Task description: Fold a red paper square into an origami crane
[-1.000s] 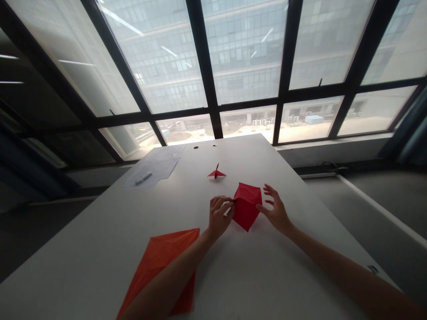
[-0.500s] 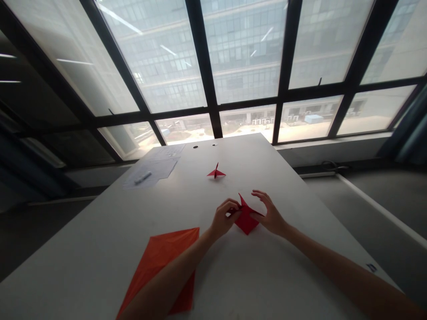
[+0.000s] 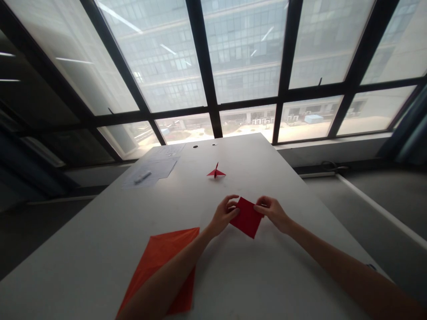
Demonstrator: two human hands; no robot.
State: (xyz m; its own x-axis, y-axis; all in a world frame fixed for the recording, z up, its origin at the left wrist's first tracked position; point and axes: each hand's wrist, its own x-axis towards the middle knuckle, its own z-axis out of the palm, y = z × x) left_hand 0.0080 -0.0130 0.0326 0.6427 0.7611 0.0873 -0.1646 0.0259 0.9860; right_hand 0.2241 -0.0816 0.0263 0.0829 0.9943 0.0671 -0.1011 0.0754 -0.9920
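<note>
Between my two hands is a red sheet of origami paper [image 3: 247, 218], folded into a small square and tilted with one corner toward me. My left hand [image 3: 224, 215] pinches its left side, thumb on top. At the upper right edge, my right hand [image 3: 271, 212] grips the paper between thumb and curled fingers. Farther up the table stands a folded red paper crane [image 3: 216, 172] with its wings spread. Under my left forearm lies an orange and red stack of paper [image 3: 167, 249], partly hidden by the arm.
The white table [image 3: 287, 275] reaches to a wall of windows with dark frames [image 3: 213, 109]. White printed sheets [image 3: 156, 164] lie at the far left, with a pale marker-like stick [image 3: 143, 177] on them. Two round holes [image 3: 195, 146] show near the far edge.
The red paper, which had a raised pointed flap, now shows as a flat square, turned and tilted. My right hand's fingers have closed from a spread pose onto its edge.
</note>
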